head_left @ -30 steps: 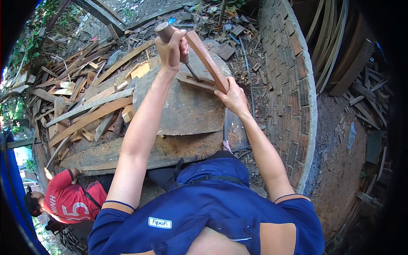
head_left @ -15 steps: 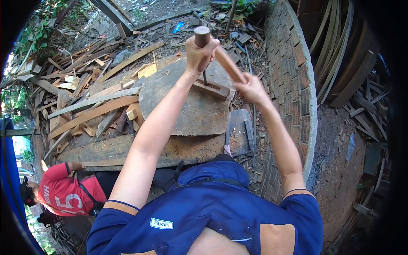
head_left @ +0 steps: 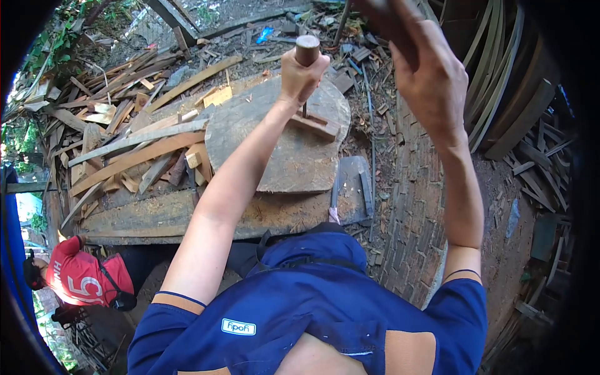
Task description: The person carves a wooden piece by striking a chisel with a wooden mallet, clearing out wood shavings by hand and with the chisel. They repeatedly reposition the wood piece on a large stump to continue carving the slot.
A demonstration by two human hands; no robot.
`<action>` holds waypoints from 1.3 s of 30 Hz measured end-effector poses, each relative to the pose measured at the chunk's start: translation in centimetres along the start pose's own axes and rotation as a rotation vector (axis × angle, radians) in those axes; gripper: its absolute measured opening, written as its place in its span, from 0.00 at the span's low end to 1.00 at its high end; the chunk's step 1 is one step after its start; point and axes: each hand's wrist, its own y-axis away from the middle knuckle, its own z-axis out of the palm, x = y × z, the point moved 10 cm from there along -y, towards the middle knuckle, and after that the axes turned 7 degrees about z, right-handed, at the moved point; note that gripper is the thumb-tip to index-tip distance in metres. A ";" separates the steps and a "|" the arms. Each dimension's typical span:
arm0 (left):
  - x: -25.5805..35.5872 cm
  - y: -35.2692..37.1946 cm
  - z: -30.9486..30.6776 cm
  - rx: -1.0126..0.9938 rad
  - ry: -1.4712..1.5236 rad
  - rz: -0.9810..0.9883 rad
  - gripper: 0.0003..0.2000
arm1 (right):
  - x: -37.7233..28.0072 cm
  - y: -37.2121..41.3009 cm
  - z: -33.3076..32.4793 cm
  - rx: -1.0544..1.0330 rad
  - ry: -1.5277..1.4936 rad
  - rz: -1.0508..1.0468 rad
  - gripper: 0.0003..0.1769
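My left hand (head_left: 301,78) is closed around the upright handle of a chisel (head_left: 307,51). Its metal shaft runs down to a small wooden block (head_left: 319,127), which has a slot cut in it and lies on a large round wood slab (head_left: 284,159). Raised high at the upper right, my right hand (head_left: 434,81) grips a wooden mallet (head_left: 390,25), partly cut off by the top of the view and apart from the chisel.
Scrap wood (head_left: 137,147) is heaped left of the slab. A curved brick wall (head_left: 415,206) stands at the right, with long bent strips (head_left: 500,75) beyond. A person in a red shirt (head_left: 87,275) is at the lower left. A dark tray (head_left: 355,187) lies near the slab.
My right hand has swung up and to the right with the mallet, away from the chisel. My left hand still holds the chisel on the block.
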 end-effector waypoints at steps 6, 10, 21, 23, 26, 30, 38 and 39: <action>-0.7 -0.2 -0.5 0.028 0.029 -0.118 0.08 | 1.4 4.2 6.2 -0.378 -0.236 0.201 0.41; -0.8 0.1 -0.7 0.032 0.040 -0.088 0.07 | 5.8 10.8 12.7 -0.439 -0.443 0.626 0.35; -5.3 -2.4 -8.3 0.315 0.220 -0.227 0.07 | 6.0 21.8 21.1 -0.603 -0.575 0.886 0.38; -7.8 -2.0 -11.0 0.461 0.333 -0.250 0.06 | 5.8 21.6 20.9 -0.600 -0.527 0.875 0.35; -10.2 -0.1 -14.2 0.635 0.427 -0.344 0.07 | 5.8 21.5 20.3 -0.595 -0.491 0.873 0.32; -14.0 4.8 -18.8 0.908 0.515 -0.451 0.10 | 5.9 21.7 20.7 -0.575 -0.467 0.859 0.31; -12.9 6.2 -19.2 0.876 0.619 -0.371 0.09 | 5.7 21.3 20.4 -0.586 -0.459 0.827 0.30; -12.3 5.2 -18.1 0.740 0.691 -0.361 0.10 | 5.6 21.3 20.5 -0.592 -0.454 0.816 0.30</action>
